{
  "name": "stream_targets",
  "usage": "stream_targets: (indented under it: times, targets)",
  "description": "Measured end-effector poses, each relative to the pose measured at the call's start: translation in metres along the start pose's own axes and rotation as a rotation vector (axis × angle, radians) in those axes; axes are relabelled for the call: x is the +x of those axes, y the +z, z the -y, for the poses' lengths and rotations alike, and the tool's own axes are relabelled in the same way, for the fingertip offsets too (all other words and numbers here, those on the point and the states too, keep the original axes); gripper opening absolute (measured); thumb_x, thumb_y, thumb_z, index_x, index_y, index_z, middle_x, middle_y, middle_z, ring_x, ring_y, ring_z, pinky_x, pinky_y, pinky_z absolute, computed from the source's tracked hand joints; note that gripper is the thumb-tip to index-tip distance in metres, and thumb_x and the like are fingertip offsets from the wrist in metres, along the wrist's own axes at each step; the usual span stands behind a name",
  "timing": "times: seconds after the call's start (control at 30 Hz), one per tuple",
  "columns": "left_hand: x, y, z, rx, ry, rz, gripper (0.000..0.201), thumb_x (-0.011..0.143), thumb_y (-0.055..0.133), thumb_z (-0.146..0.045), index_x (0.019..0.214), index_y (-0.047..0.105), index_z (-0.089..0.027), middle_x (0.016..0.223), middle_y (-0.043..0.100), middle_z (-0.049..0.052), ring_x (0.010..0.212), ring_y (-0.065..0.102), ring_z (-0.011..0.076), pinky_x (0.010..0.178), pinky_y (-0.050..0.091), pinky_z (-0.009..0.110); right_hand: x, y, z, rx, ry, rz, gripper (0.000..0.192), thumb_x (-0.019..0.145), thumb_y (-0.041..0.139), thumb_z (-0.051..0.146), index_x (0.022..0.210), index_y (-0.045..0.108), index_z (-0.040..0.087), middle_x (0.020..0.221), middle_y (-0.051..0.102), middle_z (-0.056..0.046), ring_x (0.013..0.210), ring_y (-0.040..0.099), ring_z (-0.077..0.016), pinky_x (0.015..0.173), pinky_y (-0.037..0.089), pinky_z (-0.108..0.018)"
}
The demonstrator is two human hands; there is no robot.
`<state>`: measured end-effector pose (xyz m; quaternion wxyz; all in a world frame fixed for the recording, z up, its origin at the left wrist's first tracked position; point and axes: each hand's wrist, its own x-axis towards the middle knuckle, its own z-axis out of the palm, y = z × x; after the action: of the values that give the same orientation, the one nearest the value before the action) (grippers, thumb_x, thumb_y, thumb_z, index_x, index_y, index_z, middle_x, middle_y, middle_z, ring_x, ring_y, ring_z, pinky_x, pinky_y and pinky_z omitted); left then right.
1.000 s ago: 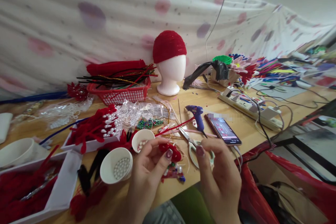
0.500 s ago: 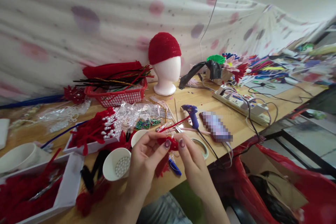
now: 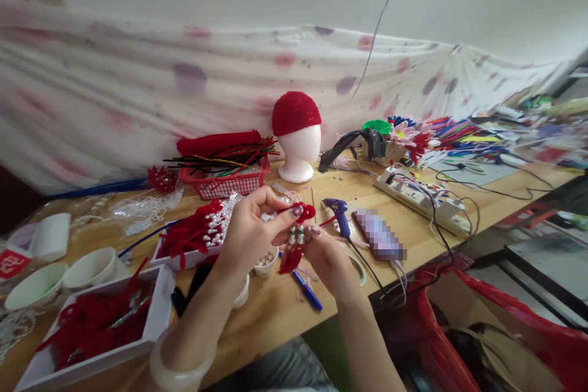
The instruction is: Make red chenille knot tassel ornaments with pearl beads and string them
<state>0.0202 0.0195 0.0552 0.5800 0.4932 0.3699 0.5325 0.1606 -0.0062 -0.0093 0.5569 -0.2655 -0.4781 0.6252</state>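
Fuzzy red ornament (image 3: 299, 220) with dangling beads — pinched between left hand (image 3: 252, 231) and right hand (image 3: 327, 254) fingertips.

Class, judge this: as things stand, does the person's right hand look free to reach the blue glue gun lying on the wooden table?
Probably not at once: the right hand is busy at the small red beaded ornament, shared with the left hand. The blue glue gun lies just beyond, nothing between.

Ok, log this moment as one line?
left hand: pinching red ornament | right hand: grip on its beaded dangles | glue gun: lying on table
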Motion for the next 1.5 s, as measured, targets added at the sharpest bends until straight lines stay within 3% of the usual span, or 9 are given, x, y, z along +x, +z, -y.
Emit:
stream_targets:
  times: [0.13,0.27,0.47,0.6,0.77,0.97,1.17,1.3,1.5]
  targets:
    - [0.011,-0.002,-0.022,0.166,0.167,0.009,0.021,0.068,0.084,-0.018,0.077,0.065,-0.017,0.076,0.076,0.002,0.068,0.071,0.0162,0.062,0.054,0.025,0.006,0.001,0.003,-0.013,0.014,0.052,0.036,0.08,0.07,0.028,0.116,0.068,0.028,0.114,0.075,-0.006,0.111,0.068,-0.0271,0.099,0.051,-0.043]
    - [0.027,-0.004,-0.038,0.063,0.222,0.043,0.029,0.07,0.082,-0.014,0.092,0.063,-0.016,0.086,0.076,0.004,0.082,0.073,0.0191,0.075,0.056,0.029,0.012,-0.003,-0.001,0.018,0.042,0.095,0.05,0.072,0.075,0.019,0.121,0.065,0.029,0.123,0.073,-0.006,0.113,0.069,-0.0256,0.102,0.05,-0.044]
    - [0.06,-0.006,-0.06,-0.086,0.175,0.219,0.024,0.077,0.075,-0.011,0.098,0.064,-0.013,0.091,0.076,0.007,0.08,0.075,0.0194,0.081,0.056,0.035,0.015,-0.027,-0.002,-0.158,0.132,-0.045,0.04,0.079,0.079,0.043,0.114,0.074,0.023,0.12,0.076,-0.007,0.11,0.07,-0.0233,0.103,0.049,-0.041]
    - [0.079,-0.007,-0.072,-0.036,0.23,0.24,0.023,0.074,0.077,-0.011,0.094,0.067,-0.012,0.091,0.076,0.006,0.082,0.073,0.0173,0.081,0.056,0.032,0.042,-0.038,0.039,-0.207,0.105,-0.122,0.057,0.086,0.059,0.072,0.097,0.079,0.019,0.104,0.079,-0.012,0.101,0.073,-0.0251,0.101,0.05,-0.044]
    - [0.092,-0.005,-0.081,0.044,0.249,0.269,0.033,0.063,0.086,-0.012,0.091,0.07,-0.012,0.084,0.078,0.008,0.076,0.073,0.0197,0.076,0.055,0.034,0.099,-0.017,0.107,-0.273,0.206,0.0,0.075,0.085,0.041,0.084,0.079,0.077,0.019,0.092,0.079,-0.013,0.088,0.074,-0.023,0.086,0.056,-0.038]
    - [0.088,0.0,-0.074,0.079,0.258,0.281,0.041,0.059,0.089,-0.011,0.094,0.067,-0.013,0.087,0.078,0.009,0.079,0.073,0.0209,0.079,0.056,0.037,0.129,0.011,0.139,-0.049,0.084,0.008,0.017,0.097,0.059,0.029,0.086,0.07,0.022,0.089,0.076,-0.004,0.081,0.069,-0.0159,0.076,0.056,-0.03]
    - [0.088,-0.003,-0.057,0.08,0.241,0.299,0.035,0.065,0.087,-0.014,0.094,0.067,-0.014,0.09,0.079,0.008,0.082,0.074,0.0194,0.082,0.056,0.035,0.138,0.022,0.167,-0.005,0.038,-0.022,0.028,0.104,0.047,0.019,0.081,0.064,0.02,0.08,0.071,0.0,0.075,0.064,-0.012,0.081,0.054,-0.03]
    - [0.093,-0.006,-0.046,0.132,0.212,0.345,0.02,0.072,0.08,-0.01,0.09,0.074,-0.013,0.086,0.079,0.008,0.078,0.074,0.0164,0.077,0.056,0.03,0.146,0.032,0.193,-0.038,0.01,-0.022,0.033,0.103,0.044,0.008,0.075,0.059,0.017,0.054,0.046,0.008,0.049,0.04,-0.0058,0.058,0.043,-0.021]
    - [0.093,-0.009,-0.024,0.19,0.165,0.279,0.02,0.074,0.075,-0.003,0.091,0.073,-0.012,0.085,0.079,0.008,0.078,0.074,0.0178,0.074,0.057,0.032,0.15,0.052,0.21,-0.217,-0.105,0.033,0.031,0.1,0.047,0.009,0.071,0.054,0.018,0.051,0.027,0.009,0.042,0.024,-0.0054,0.042,0.024,-0.018]
